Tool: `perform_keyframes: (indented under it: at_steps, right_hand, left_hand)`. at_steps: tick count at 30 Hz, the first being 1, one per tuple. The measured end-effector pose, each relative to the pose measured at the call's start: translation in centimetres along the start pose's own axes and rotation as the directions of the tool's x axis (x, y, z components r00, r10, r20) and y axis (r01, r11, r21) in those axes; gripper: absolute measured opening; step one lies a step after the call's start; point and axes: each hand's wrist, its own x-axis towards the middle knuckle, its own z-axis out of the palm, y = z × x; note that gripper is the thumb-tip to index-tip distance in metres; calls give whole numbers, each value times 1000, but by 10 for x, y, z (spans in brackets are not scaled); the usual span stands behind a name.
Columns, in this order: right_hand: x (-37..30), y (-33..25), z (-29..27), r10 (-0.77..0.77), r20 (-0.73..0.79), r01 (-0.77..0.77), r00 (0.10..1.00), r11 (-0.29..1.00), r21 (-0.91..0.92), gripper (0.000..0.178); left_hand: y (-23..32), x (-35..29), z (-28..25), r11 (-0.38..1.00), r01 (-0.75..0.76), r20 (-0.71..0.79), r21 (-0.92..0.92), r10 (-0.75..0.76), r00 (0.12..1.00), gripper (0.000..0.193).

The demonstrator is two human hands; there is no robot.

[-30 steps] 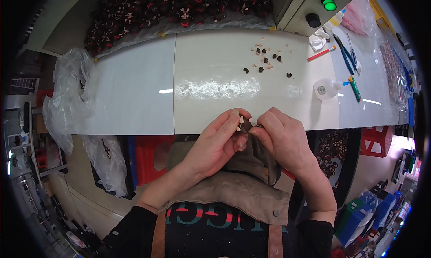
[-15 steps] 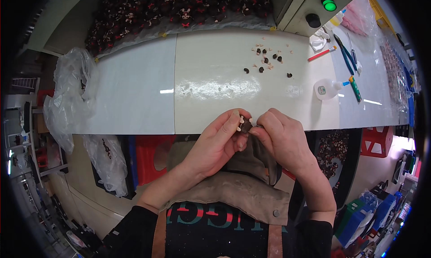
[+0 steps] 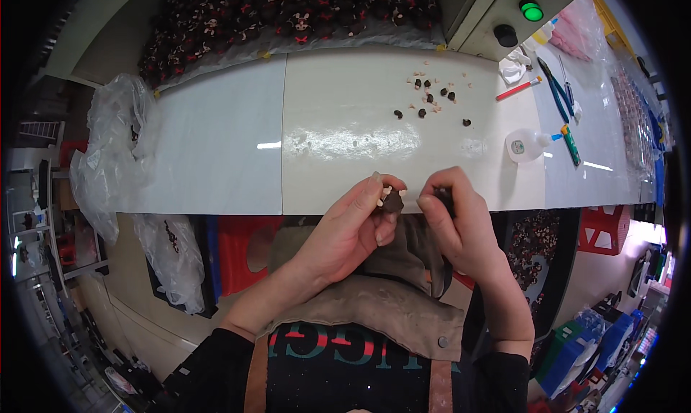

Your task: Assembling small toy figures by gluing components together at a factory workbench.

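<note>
Just over the front edge of the table, my left hand (image 3: 340, 229) pinches a small figurine (image 3: 392, 202), dark brown with cream-coloured parts, between thumb and fingers. A short gap to its right, my right hand (image 3: 464, 222) is closed with curled fingers around a small dark piece (image 3: 444, 195), mostly hidden by the fingers. Farther back on the table lie several small dark brown pieces (image 3: 422, 113), with tiny pale pink bits (image 3: 435, 103) scattered among them.
A white squeeze bottle (image 3: 523, 146), a green tube (image 3: 570, 145), a red pen-like tool (image 3: 517, 88) and pliers (image 3: 554, 89) lie at the right. Many dark figurines (image 3: 302, 17) fill the back. Plastic bags (image 3: 115, 147) hang at left; a black bin of parts (image 3: 536, 247) stands below right.
My right hand has moved away from the figurine to the right, and a dark piece now shows in its fingers. The left hand keeps its hold, almost still.
</note>
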Motion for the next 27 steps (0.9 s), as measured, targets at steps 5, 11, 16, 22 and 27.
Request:
perform_keyframes:
  at_steps: [5, 11, 16, 22, 27]
  right_hand:
    - [7, -11, 14, 92, 44, -101, 995, 939, 329, 13]
    - [8, -13, 3, 275, 235, -362, 932, 738, 570, 13]
    - [5, -9, 8, 239, 229, -330, 944, 733, 595, 13]
    - [4, -9, 6, 247, 237, -342, 939, 728, 594, 13]
    - [-1, -9, 1, 263, 183, -320, 947, 776, 544, 13]
  left_hand:
    - [1, 5, 11, 1000, 13, -97, 12, -12, 995, 35]
    - [0, 1, 2, 999, 22, -69, 45, -19, 997, 40]
    - [4, 1, 2, 998, 58, -24, -21, -58, 998, 45]
    - [3, 2, -1, 997, 62, 0, -37, -62, 998, 45]
    - [0, 7, 2, 996, 69, 2, -64, -69, 998, 42]
